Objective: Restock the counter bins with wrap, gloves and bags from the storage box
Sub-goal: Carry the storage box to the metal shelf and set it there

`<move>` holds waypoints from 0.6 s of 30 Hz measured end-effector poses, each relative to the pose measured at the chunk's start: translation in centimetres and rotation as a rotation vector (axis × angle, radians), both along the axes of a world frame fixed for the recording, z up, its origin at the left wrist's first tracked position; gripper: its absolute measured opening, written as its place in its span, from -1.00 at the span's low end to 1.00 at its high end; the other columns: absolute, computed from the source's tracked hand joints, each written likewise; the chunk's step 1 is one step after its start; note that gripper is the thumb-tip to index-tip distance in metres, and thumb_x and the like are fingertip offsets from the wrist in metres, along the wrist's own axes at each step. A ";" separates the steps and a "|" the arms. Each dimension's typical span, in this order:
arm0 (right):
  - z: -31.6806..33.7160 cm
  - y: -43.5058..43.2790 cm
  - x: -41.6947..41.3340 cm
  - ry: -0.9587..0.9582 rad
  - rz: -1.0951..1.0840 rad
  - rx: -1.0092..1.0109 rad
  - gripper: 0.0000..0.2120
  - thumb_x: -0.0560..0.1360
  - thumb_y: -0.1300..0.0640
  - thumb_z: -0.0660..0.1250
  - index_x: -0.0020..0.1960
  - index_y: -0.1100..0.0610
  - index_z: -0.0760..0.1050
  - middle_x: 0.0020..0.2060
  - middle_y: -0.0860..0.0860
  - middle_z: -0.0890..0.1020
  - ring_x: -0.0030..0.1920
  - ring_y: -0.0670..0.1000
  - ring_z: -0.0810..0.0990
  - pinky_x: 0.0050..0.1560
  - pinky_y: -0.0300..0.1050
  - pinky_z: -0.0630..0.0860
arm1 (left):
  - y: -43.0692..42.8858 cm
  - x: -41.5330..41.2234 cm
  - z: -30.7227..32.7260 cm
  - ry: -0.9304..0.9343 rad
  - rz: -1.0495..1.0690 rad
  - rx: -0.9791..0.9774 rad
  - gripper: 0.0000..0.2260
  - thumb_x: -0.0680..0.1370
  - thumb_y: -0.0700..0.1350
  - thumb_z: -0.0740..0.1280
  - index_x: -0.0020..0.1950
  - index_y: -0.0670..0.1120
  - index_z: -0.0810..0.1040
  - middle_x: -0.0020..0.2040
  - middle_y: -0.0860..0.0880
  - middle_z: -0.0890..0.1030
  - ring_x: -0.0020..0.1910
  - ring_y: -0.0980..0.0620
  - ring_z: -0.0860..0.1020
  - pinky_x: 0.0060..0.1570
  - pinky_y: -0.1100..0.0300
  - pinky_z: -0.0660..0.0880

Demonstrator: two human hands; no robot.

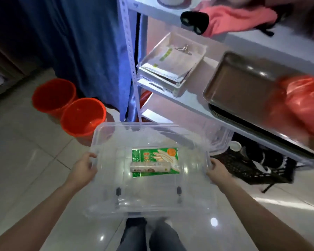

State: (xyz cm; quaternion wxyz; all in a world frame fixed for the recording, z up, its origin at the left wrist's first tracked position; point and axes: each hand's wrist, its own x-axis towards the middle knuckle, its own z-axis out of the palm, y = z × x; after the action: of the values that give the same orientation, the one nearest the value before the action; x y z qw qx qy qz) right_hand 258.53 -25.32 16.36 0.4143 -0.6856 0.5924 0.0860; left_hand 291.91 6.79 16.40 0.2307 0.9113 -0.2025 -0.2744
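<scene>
a person holds a clear storage box by its 2 short sides, out in front of the body and above a pale tiled floor. the left hand is curled around the left rim with the thumb hooked over the top edge, and the right hand grips the right rim the same way. inside the box, on its bottom, lies a green glove packet printed with a hand, and a pale roll in a wrapper lies across the packet's lower part, touching it. 2 small black wheels show through the near end of the box. past the box stands a white metal shelf unit; on its middle shelf sits a clear bin with flat packets in it and a metal clip on top, a steel tray beside it, and a red plastic bag at the right, blurred. 2 orange buckets stand on the floor to the left, touching each other, in front of a blue curtain.
</scene>
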 end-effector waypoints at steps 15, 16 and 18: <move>-23.6 3.1 -2.8 -0.068 -0.475 -0.023 -0.48 0.42 0.34 0.28 0.37 0.11 0.41 -0.21 0.14 0.60 -0.28 0.12 0.52 -0.20 -0.05 0.52 | -9.1 4.7 -23.0 -0.101 -0.206 -0.129 -0.68 0.43 -0.38 0.32 -0.06 0.05 0.48 -0.38 -0.02 0.53 -0.48 0.04 0.46 -0.51 0.33 0.36; -26.3 3.0 -2.4 -0.080 -0.490 -0.034 -0.48 0.41 0.35 0.28 0.36 0.12 0.42 -0.27 0.12 0.59 -0.35 0.12 0.51 -0.29 -0.12 0.48 | -10.0 5.1 -25.7 -0.143 -0.222 -0.125 -0.68 0.41 -0.38 0.32 -0.08 0.05 0.49 -0.36 0.01 0.54 -0.45 0.05 0.48 -0.47 0.27 0.38; -31.7 2.5 -1.4 -0.096 -0.498 -0.070 -0.51 0.40 0.36 0.30 0.32 0.12 0.46 -0.38 0.07 0.57 -0.41 0.08 0.50 -0.36 -0.15 0.42 | -11.7 6.1 -31.3 -0.213 -0.267 -0.132 -0.68 0.37 -0.38 0.32 -0.11 0.05 0.48 -0.37 0.02 0.53 -0.40 -0.06 0.51 -0.40 0.16 0.36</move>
State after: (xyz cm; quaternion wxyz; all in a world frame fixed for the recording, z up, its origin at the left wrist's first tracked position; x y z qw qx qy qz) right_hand 257.09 -22.82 -15.32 0.4262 -0.5357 0.7254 -0.0721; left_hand 297.98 -4.88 -14.89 0.2286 0.8831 -0.3627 -0.1907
